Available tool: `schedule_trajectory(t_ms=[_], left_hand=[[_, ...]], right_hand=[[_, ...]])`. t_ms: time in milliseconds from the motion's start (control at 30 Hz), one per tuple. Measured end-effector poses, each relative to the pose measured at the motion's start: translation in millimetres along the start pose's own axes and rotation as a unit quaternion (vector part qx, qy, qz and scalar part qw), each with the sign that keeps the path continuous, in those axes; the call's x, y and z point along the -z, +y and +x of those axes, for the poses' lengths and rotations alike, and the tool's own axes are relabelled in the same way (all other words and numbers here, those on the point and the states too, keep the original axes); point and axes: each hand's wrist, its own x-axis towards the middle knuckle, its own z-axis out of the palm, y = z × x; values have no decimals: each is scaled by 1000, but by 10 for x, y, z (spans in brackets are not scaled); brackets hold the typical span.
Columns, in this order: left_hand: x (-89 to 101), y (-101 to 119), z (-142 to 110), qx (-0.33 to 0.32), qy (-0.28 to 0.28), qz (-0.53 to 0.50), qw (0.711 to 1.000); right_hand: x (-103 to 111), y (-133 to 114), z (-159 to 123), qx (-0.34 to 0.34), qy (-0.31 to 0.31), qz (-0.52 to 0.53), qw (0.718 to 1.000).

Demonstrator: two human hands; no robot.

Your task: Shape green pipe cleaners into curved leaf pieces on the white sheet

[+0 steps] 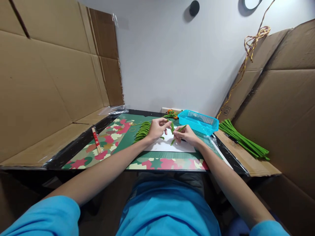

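Head view | green stems (pixel 172 127) | pinched between fingers (pixel 168 124) of both hands

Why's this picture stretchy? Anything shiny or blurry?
In the head view, the blue sleeves look stretched near the edges, probably from a wide lens; the round black thing casts a shadow on the wall; the black table edge shines at left; the green pieces between the fingers look soft.

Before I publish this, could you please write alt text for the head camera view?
A left hand and right hand hold thin green strips above a white sheet, between a row of green pieces and a blue basket.
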Motion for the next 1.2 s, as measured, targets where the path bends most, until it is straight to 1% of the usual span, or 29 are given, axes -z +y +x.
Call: schedule_trajectory(t_ms=[100, 233, 300, 400, 467, 533, 600, 700, 767, 933, 1100, 1200], left_hand=[[11, -38, 13, 23, -17, -12, 1000], [18, -49, 4, 49, -43, 18, 998], [10, -38, -4, 44, -70, 38, 996], [-1, -34, -9, 21, -104, 71, 992], [3, -49, -4, 9, -105, 91, 990], [11, -70, 6, 3, -86, 95, 992], [16, -83, 15, 1, -68, 82, 994], [10, -71, 16, 20, -56, 50, 997], [1, -48, 4, 40, -67, 29, 997], [-8, -36, -32, 57, -129, 8, 990], [-9, -119, -35, 60, -142, 45, 987], [-13, -123, -42, 33, -139, 74, 987]], right_hand=[[-13, 5, -6, -4, -9, -11, 1000], [-36, 1, -12, -14, -1, -24, 1000], [-47, -8, -19, -14, -2, -38, 999], [-52, -28, -31, -9, -1, -47, 999], [-47, -40, -34, -8, 14, -38, 999], [-35, -47, -29, 0, 41, -21, 999], [-21, -46, -16, 14, 67, 7, 998], [-5, -35, 4, 29, 80, 45, 995], [-3, -30, 6, 30, 76, 47, 996], [-19, -42, -21, 23, 83, 4, 996], [-35, -43, -12, 32, 91, 4, 995], [-29, -33, 2, 38, 80, -12, 996]])
